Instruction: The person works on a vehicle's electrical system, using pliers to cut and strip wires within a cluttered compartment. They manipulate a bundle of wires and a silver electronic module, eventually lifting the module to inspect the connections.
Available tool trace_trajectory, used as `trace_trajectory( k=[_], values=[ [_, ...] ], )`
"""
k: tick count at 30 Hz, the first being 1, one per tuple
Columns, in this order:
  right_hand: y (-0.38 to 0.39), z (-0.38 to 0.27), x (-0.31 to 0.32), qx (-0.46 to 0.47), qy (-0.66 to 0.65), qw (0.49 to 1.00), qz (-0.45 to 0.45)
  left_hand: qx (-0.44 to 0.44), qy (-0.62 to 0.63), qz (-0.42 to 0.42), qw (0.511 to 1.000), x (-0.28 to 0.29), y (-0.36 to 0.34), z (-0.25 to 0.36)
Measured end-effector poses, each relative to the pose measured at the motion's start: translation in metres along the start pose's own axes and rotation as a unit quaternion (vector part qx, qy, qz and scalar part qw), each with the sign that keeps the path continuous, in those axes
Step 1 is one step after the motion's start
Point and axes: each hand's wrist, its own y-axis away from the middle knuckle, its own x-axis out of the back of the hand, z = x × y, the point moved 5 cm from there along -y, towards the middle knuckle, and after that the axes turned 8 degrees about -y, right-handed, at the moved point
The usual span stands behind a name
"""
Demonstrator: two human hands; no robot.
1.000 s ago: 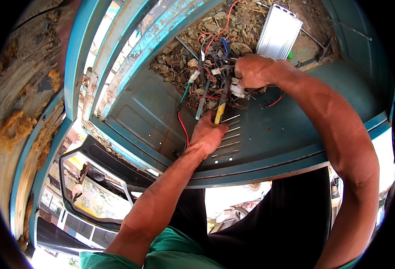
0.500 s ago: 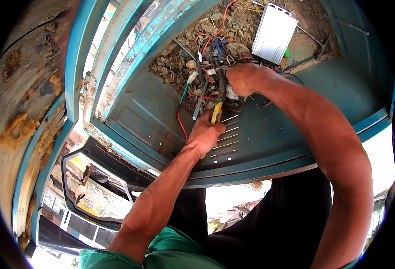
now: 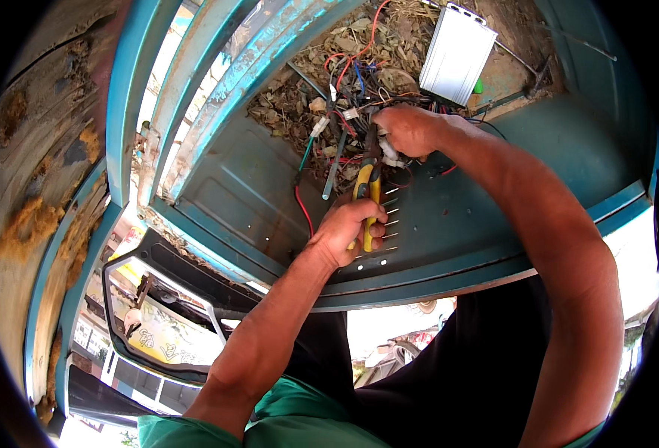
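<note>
My left hand (image 3: 344, 230) is wrapped round a pair of pliers (image 3: 364, 203) with yellow and black handles. The handles stand a little apart, and the dark jaws point up toward my right fingertips. My right hand (image 3: 406, 131) is closed on wires at the tangled wire bundle (image 3: 359, 104), with its fingertips partly hidden. Just below its fingers hangs a white connector (image 3: 391, 153). Other pale plugs (image 3: 320, 126) and red, blue and green wires lie to the left of the jaws.
A silver finned metal box (image 3: 458, 56) rests beyond my right hand. Dry leaves (image 3: 285, 97) cover the back of the blue-green metal compartment. Its raised front lip (image 3: 434, 284) runs below my hands, near a row of slots. Bent blue bars (image 3: 225, 97) rise at the left.
The plier handles have spread, so both now show where one did before. My left fingers have shifted round them, while my right hand stays at nearly the same spot.
</note>
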Motion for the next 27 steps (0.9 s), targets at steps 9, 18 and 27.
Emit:
trace_trajectory(
  k=[9, 18, 27],
  values=[
    [0.011, -0.007, 0.011, -0.222, -0.37, 0.902, -0.004, -0.057, -0.215, 0.115, 0.968, -0.001, -0.004, 0.007],
    [0.001, 0.002, 0.002, -0.285, -0.314, 0.891, 0.162, -0.02, -0.048, 0.018, 0.998, -0.01, -0.003, -0.003],
    [-0.002, 0.012, -0.012, -0.213, -0.426, 0.865, 0.155, 0.01, 0.105, -0.086, 0.991, -0.017, -0.002, -0.013]
  ],
)
